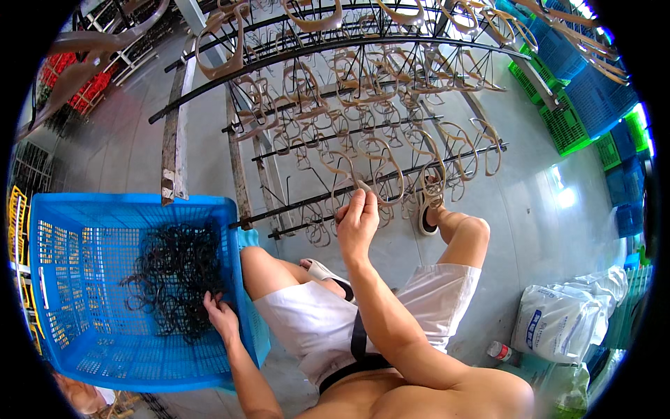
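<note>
Inside a blue plastic basket (132, 202) at the left lies a tangled heap of thin black curved hooks (174, 272). My left hand (222, 318) is at the right edge of that heap, its fingers curled. Whatever they hold is too small to make out. Ahead, my right hand (359, 216) is raised to a low black bar (419, 170) of the rack, where thumb and fingers pinch the tip of a tan piece (363, 186). Around it, tan looped frames (384, 157) hang in rows, several with black hooks on them.
Higher rack bars (279, 63) with more tan frames stretch across the top. A worn metal upright (174, 140) stands beyond the basket. Green and blue crates (562, 126) are stacked at the right. Nearer lie white sacks (558, 321) and a bottle (499, 350).
</note>
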Demonstrator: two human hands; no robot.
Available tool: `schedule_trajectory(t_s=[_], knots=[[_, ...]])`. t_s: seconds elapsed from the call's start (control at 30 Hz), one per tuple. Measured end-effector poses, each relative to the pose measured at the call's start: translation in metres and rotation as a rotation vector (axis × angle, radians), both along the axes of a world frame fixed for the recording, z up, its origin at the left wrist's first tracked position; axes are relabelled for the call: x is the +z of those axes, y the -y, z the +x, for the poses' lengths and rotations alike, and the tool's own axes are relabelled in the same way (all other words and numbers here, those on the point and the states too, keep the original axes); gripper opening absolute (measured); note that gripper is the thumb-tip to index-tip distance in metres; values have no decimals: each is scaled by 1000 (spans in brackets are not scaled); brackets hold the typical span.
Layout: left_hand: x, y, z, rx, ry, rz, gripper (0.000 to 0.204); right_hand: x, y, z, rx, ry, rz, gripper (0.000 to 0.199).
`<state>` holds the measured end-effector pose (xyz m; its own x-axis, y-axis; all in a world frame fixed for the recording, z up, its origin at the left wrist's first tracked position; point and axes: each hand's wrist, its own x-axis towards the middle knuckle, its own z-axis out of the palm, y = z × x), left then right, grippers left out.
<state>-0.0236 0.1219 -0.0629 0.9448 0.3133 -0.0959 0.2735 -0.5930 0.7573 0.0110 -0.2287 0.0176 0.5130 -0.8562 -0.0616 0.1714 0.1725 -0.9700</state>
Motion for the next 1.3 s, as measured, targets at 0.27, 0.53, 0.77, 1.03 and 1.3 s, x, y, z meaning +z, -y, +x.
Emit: schedule_trajectory(t_s=[0.27, 0.53, 0.77, 1.03, 1.3], knots=[[0, -2, 2, -78, 80, 77, 39, 4, -1, 5, 56, 84, 108, 24], [3, -2, 4, -83, 53, 128, 37, 8, -18, 11, -1, 108, 145, 27], [5, 0, 3, -64, 88, 99, 33, 15, -23, 14, -15, 103, 159, 29], [16, 5, 3, 18, 83, 121, 30, 19, -26, 12, 8, 158, 235, 29], [17, 8, -1, 52, 52, 77, 32, 20, -25, 12, 49, 69, 129, 25]])
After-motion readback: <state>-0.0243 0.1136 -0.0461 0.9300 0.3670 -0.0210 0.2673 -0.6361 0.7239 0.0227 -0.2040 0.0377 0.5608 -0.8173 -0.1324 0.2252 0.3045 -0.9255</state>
